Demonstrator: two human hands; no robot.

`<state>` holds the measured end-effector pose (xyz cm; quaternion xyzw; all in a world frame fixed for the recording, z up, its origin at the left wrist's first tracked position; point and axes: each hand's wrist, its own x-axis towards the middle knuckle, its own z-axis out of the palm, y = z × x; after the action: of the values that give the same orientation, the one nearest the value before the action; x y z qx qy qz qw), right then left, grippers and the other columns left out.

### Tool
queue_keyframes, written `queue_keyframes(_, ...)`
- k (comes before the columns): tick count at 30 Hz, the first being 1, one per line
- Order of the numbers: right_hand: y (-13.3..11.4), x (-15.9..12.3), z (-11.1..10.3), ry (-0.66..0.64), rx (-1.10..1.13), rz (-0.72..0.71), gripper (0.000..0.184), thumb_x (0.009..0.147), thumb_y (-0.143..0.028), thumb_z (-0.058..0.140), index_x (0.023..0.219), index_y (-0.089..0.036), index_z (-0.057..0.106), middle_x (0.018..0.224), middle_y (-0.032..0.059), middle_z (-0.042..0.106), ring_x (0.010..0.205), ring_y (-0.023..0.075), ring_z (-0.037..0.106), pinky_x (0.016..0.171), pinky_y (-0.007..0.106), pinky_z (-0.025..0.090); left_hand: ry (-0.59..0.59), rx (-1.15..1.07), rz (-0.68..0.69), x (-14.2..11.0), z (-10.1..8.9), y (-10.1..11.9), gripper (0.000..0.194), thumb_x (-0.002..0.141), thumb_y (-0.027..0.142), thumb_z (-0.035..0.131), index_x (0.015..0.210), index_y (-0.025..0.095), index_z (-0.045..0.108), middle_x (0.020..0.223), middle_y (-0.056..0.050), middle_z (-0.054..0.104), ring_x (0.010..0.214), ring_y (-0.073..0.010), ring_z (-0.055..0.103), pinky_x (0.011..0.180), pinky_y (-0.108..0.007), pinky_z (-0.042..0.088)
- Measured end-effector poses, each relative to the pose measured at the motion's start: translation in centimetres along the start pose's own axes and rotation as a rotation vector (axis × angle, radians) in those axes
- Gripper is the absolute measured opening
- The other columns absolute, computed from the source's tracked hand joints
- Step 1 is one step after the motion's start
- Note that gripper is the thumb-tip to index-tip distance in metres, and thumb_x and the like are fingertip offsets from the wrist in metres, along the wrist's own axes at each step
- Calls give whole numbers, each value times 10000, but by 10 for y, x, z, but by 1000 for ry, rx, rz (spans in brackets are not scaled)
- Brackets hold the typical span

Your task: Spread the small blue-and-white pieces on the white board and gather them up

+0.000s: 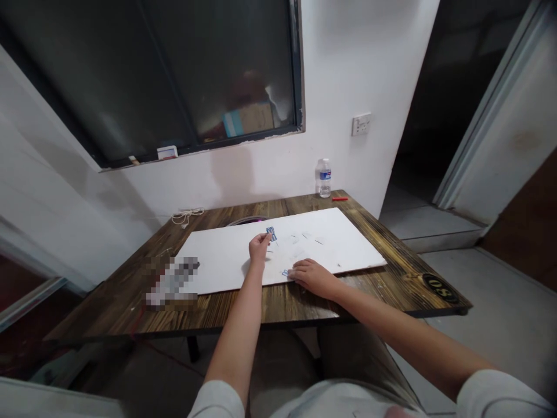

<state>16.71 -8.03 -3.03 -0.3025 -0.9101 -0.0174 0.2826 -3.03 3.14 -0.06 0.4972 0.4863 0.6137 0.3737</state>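
Observation:
Above the middle of the white board (221, 261), my left hand (258, 247) pinches a small blue-and-white printed card (271, 234) between thumb and fingertips. My right hand (314, 280) rests low at the board's near edge, its fingers bent together. A second small blue-and-white piece (285, 273) sticks out at its fingertips, partly hidden by them. Several thin dark slivers (319, 242) lie on the board beyond my right hand, among faint, pale, clear-looking scraps (299, 253). What these scraps are is too small to tell.
The board lies on a dark wooden table (365, 290). Along the back are a white cable (188, 216), a partly hidden round object (247, 220), a water bottle (324, 179) and a red stick-like item (340, 199). A blurred-out patch (174, 278) covers something at left.

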Motion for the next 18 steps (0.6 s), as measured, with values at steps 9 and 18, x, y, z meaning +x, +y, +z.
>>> queue_keyframes(9, -1, -1, -6, 95, 27, -5, 219, 970, -271, 536, 895, -218, 735, 790, 59, 714, 838, 189, 612, 759, 324, 427, -66, 24, 6, -3, 4, -2, 364, 560, 482, 809, 716, 166, 716, 614, -8, 641, 558, -113, 514, 540, -230, 383)
queue_keyframes(18, 17, 14, -19, 386, 77, 158, 232, 966, -264, 521, 926, -211, 744, 820, 76, 706, 774, 192, 634, 727, 327, 493, -136, 28, -43, -10, 11, 4, 383, 534, 521, 812, 650, 174, 697, 529, 10, 572, 524, -111, 478, 520, -235, 335)
